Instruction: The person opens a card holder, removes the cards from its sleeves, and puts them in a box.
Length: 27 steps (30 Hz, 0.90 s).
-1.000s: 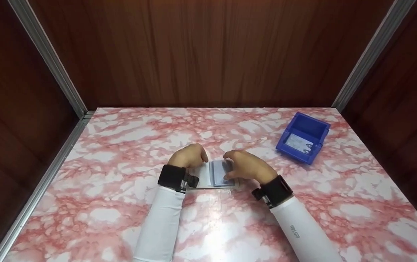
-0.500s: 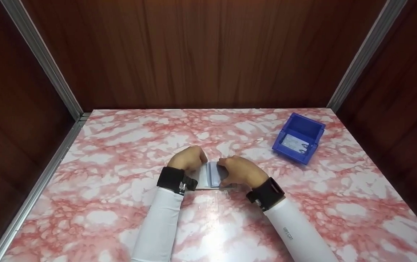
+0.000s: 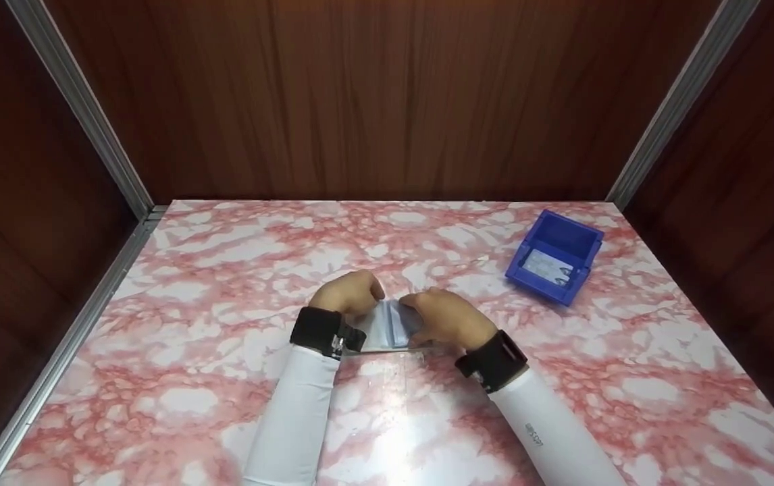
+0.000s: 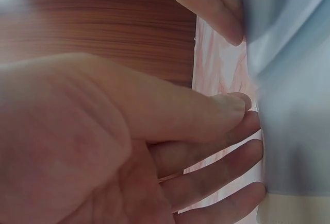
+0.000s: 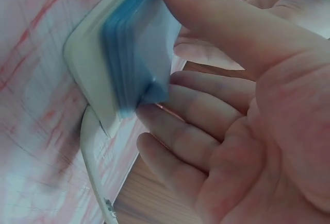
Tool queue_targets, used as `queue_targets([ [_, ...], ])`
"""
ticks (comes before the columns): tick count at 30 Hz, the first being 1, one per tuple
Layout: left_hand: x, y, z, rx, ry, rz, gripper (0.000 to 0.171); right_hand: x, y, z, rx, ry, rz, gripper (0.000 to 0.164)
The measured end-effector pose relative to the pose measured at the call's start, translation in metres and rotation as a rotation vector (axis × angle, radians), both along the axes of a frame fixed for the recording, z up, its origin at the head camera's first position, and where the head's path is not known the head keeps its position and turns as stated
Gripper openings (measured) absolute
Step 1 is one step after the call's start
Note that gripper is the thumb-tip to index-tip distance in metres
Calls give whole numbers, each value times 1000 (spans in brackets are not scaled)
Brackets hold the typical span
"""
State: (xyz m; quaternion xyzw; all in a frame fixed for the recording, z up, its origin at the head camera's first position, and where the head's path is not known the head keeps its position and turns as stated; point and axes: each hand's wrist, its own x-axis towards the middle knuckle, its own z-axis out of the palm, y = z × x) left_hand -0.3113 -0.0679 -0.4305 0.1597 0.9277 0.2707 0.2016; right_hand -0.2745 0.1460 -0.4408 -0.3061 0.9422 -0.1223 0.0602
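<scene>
An open card holder with a cream cover and a stack of clear bluish plastic sleeves lies on the table before me. My right hand grips the sleeves at the holder's right side, thumb at one edge and fingertips at the other. One sleeve corner bends up by those fingertips in the right wrist view. At the holder's left side, my left hand rests its fingertips against the edge, its thumb close to the index fingertip. A cream strap with a metal snap hangs off the cover.
To the right, further back, stands an open blue box with a pale label inside. Dark wood panels enclose the red and white marbled table at the back and sides.
My right hand has moved a little left and closed in on the sleeves, which now lean up toward the left. My left hand has barely moved. The view has shifted slightly.
</scene>
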Motion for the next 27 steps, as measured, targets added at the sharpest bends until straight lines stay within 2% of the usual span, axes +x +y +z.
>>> queue_targets([
  [3, 0, -1, 1, 3, 0, -3, 41, -1, 1, 2, 4, 6, 23, 55],
  [9, -1, -1, 0, 15, -8, -6, 41, -5, 8, 6, -2, -52, 106, 47],
  [12, -1, -1, 0, 22, -13, 3, 39, -7, 10, 5, -17, -27, 131, 45],
  [18, 0, -1, 0, 21, -39, 24, 37, -12, 12, 2, -86, -9, 60, 43],
  [23, 1, -6, 5, 31, -36, 14, 41, -15, 17, 2, -142, 16, -4, 42],
  [27, 1, -11, 9, 48, -7, 22, 41, -21, 20, 1, -207, -37, -62, 38],
])
